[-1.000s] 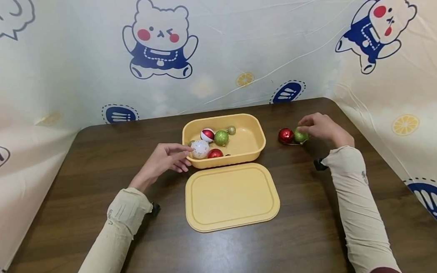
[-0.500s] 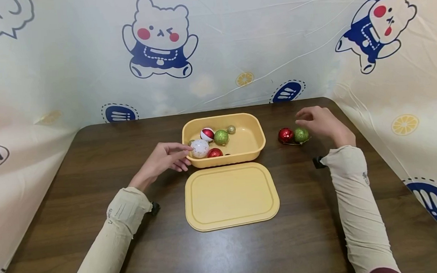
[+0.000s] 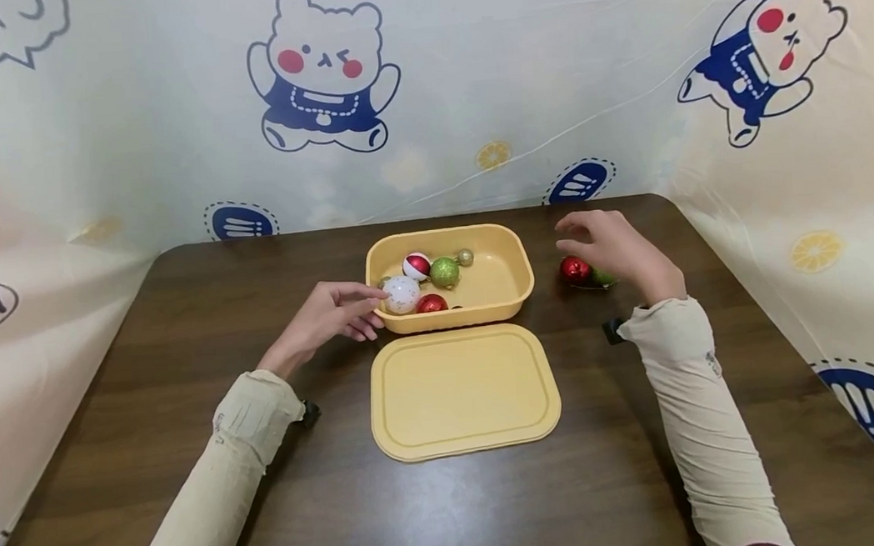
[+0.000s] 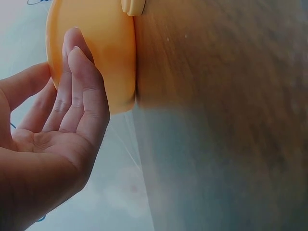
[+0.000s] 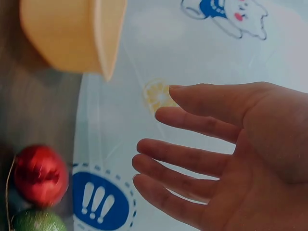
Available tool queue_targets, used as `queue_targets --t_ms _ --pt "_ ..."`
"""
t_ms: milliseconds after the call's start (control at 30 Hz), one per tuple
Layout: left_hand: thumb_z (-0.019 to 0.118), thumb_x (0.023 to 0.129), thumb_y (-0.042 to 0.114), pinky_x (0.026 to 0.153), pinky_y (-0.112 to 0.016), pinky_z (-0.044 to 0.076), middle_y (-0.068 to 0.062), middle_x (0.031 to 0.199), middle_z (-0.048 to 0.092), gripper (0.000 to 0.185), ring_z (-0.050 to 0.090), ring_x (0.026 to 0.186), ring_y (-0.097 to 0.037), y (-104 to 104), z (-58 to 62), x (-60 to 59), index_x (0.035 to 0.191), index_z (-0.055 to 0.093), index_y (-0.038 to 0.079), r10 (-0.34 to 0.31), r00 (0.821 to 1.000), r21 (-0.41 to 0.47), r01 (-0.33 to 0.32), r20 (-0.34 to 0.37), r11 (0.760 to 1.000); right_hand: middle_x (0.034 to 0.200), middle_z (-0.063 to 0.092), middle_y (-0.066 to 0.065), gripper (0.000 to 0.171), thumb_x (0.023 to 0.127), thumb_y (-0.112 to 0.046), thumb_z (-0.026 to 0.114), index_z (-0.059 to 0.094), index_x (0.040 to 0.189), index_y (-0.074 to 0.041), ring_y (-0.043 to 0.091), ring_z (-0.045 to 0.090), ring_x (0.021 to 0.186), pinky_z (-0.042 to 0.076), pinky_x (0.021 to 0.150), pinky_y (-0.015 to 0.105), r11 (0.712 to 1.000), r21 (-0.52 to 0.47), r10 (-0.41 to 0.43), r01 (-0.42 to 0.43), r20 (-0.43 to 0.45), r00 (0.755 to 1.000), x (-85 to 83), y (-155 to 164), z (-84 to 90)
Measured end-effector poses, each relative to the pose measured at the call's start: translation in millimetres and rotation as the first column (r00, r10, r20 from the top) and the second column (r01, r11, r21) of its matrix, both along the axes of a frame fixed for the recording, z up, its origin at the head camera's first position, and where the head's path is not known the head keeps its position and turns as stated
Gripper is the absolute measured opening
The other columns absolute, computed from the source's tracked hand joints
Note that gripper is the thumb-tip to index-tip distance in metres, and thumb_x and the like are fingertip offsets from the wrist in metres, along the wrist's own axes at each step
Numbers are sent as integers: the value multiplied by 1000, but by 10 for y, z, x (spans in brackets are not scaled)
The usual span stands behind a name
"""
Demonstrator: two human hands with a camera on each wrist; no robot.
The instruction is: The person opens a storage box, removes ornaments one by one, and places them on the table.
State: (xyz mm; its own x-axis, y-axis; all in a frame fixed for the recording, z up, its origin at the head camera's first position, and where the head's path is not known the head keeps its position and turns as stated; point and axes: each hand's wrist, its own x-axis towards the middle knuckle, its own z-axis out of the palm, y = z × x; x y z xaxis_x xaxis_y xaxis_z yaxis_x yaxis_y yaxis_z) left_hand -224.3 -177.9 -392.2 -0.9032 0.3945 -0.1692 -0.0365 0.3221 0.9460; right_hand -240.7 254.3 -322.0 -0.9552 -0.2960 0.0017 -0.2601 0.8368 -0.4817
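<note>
A yellow tub (image 3: 509, 295) (image 4: 91, 53) (image 5: 67, 36) stands mid-table holding a white ball (image 3: 402, 294), a red-and-white ball (image 3: 416, 266), a green glitter ball (image 3: 444, 272), a small gold ball (image 3: 465, 257) and a red ball (image 3: 431, 304). My left hand (image 3: 334, 313) (image 4: 62, 125) rests with straight fingers against the tub's left wall. My right hand (image 3: 608, 250) (image 5: 211, 159) hovers open and empty above a red ball (image 3: 575, 269) (image 5: 41, 174) and a green ball (image 3: 601, 278) (image 5: 36, 220) on the table; it partly hides the green one.
The tub's yellow lid (image 3: 463, 391) lies flat in front of the tub. The dark wooden table (image 3: 155, 457) is walled by a cartoon-printed sheet (image 3: 471, 95) at the back and both sides.
My right hand let go of the green ball, lifted and moved left, opening above the two loose balls. The left hand stayed at the tub.
</note>
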Motion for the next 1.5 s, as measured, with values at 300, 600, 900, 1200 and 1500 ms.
queue_targets --t_ms 300,600,900,1200,1500 --pt "63 100 18 72 -45 61 -31 96 69 33 71 76 -36 -7 15 -19 126 65 0 -9 1000 1 9 -2 1000 126 65 16 33 99 -19 63 64 127 -2 29 60 117 47 103 49 993 -12 112 -114 -96 989 21 -431 136" --pt "62 100 18 73 -47 60 -33 99 68 30 71 76 -35 30 -8 -19 126 66 3 -13 1000 8 13 11 1000 126 65 15 34 101 -22 60 63 127 -2 31 59 115 48 100 45 972 10 235 -235 -77 969 -14 -1074 109" --pt "61 100 15 71 -45 61 -32 96 69 29 70 76 -38 2 -17 -34 125 67 2 -6 1000 -1 6 -18 1000 119 69 12 32 99 -22 63 66 124 -2 27 63 109 48 100 41 939 23 342 -342 -13 939 2 -1521 -209" --pt "62 100 17 71 -45 61 -32 95 69 30 71 74 -35 6 -20 -19 125 66 1 -9 1000 12 10 -10 1000 106 68 2 20 98 -21 64 69 112 -8 14 64 97 51 88 31 903 -228 393 -364 93 915 -146 -1634 -659" --pt "63 100 19 72 -45 61 -33 96 68 31 71 74 -33 10 -40 -26 125 66 1 -6 1000 19 6 -4 1000 108 68 1 21 97 -23 66 68 114 -10 15 65 100 52 90 33 887 -297 399 -353 109 910 -194 -1588 -726"
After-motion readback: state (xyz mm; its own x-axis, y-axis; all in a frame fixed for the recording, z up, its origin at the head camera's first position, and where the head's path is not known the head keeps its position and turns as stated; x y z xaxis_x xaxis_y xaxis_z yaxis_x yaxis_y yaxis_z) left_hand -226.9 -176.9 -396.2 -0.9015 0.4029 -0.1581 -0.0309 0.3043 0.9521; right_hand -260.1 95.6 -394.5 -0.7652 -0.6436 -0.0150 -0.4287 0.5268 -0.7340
